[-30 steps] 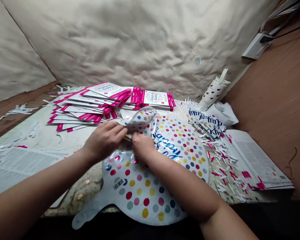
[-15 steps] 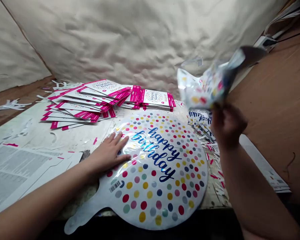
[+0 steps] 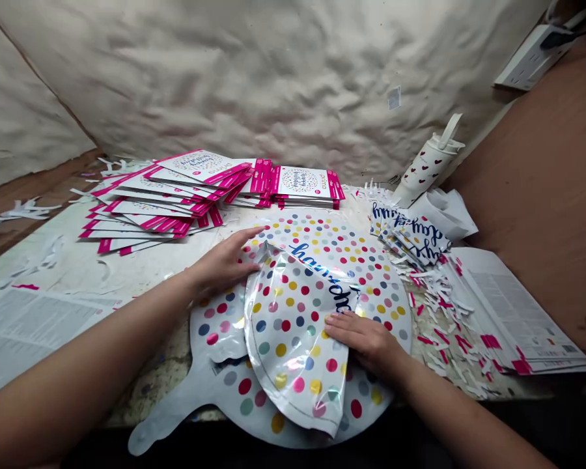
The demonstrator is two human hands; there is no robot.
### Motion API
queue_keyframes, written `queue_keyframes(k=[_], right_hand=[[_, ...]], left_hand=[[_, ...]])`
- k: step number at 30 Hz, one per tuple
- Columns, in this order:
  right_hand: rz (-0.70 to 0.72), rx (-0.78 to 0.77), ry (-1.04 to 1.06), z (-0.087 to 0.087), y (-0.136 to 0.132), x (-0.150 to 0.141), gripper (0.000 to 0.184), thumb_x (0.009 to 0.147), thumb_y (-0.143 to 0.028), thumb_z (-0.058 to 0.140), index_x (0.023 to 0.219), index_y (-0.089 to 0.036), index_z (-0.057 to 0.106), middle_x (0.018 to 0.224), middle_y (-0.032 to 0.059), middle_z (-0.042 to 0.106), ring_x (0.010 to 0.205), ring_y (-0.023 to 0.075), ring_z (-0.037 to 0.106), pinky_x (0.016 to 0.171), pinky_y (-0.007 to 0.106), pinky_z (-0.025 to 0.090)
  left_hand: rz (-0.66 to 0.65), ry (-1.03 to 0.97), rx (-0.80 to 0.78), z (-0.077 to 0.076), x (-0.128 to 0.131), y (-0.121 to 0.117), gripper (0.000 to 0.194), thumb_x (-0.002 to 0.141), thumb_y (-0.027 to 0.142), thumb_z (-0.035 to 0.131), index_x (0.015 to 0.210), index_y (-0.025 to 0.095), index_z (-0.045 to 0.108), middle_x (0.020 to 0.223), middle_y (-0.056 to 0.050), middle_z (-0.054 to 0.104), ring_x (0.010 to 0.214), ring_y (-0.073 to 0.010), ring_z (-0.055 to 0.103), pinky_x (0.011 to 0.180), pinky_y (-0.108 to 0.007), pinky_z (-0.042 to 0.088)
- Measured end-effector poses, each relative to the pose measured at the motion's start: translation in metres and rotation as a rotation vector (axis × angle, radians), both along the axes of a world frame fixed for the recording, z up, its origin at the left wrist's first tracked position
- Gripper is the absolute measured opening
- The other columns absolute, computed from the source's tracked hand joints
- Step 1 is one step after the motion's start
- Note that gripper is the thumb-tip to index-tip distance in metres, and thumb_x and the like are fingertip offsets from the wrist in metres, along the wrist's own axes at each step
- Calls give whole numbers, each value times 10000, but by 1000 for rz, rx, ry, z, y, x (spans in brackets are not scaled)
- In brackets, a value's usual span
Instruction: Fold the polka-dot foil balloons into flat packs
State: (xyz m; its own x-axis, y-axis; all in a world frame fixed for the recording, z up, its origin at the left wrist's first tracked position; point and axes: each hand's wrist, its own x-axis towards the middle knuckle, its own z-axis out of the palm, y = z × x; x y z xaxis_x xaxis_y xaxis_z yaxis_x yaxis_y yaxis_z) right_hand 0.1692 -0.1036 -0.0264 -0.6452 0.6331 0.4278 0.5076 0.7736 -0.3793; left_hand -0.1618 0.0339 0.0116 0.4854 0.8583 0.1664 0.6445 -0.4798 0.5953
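A flat foil balloon (image 3: 385, 312) with coloured dots and a long tail lies on the table. On top of it rests a second dotted foil balloon (image 3: 293, 326), partly folded, with some of its blue lettering showing. My left hand (image 3: 227, 260) is at the folded balloon's upper left edge, thumb and fingers apart, the thumb close to the foil. Stretched over the folded balloon's right side, the fingers of my right hand (image 3: 366, 339) lie flat on it. Most of the lower balloon's lettering is covered.
Pink-and-white printed packets (image 3: 176, 189) are heaped at the back left, with a neater stack (image 3: 307, 185) beside them. Folded foil pieces (image 3: 415, 238), a white tumbler with hearts (image 3: 427, 166), paper shreds (image 3: 444, 319) and printed cards (image 3: 522, 306) are on the right. Printed sheets (image 3: 39, 332) lie left.
My right hand has come down from the upper right with the folded balloon, which now lies on the flat one. My left hand has shifted slightly up and lifted its palm.
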Motion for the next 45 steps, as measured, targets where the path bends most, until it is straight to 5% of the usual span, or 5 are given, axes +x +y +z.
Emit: queue_keyframes(k=[12,26,35,41,45], right_hand=[[-20,-97,65,0,2,11,470,845,-54,404,1261,-245,510,1167,63,626,1101,177,573,972,398,465],[-41,-104,111,-3,6,9,401,846,-110,485,1221,-239,546,1154,57,634,1082,179,587,962,385,479],[-75,-123,11,16,14,0,259,816,-133,512,980,-241,682,936,40,717,857,185,678,748,318,566],[174,-580,5,43,28,1,169,827,-269,559,928,-271,695,965,8,708,888,156,662,793,257,515],[-50,-909,390,41,25,-8,57,729,-252,661,737,-196,665,815,16,702,739,165,665,681,269,531]], left_hand=[[-2,-333,-568,-7,17,32,420,722,366,620,1100,182,625,918,-65,677,603,-122,591,497,-216,457],[321,-407,-425,-14,38,35,214,628,310,643,774,157,673,673,-14,666,562,-136,591,528,-242,489],[673,-407,-19,13,7,27,240,697,344,678,824,150,615,706,29,595,615,-88,517,559,-203,447],[388,-448,257,51,38,-26,216,786,274,619,950,136,598,840,-19,617,733,-109,578,695,-255,508],[158,-378,620,75,58,-91,356,724,173,639,1058,284,583,935,11,647,810,-158,614,750,-346,549]])
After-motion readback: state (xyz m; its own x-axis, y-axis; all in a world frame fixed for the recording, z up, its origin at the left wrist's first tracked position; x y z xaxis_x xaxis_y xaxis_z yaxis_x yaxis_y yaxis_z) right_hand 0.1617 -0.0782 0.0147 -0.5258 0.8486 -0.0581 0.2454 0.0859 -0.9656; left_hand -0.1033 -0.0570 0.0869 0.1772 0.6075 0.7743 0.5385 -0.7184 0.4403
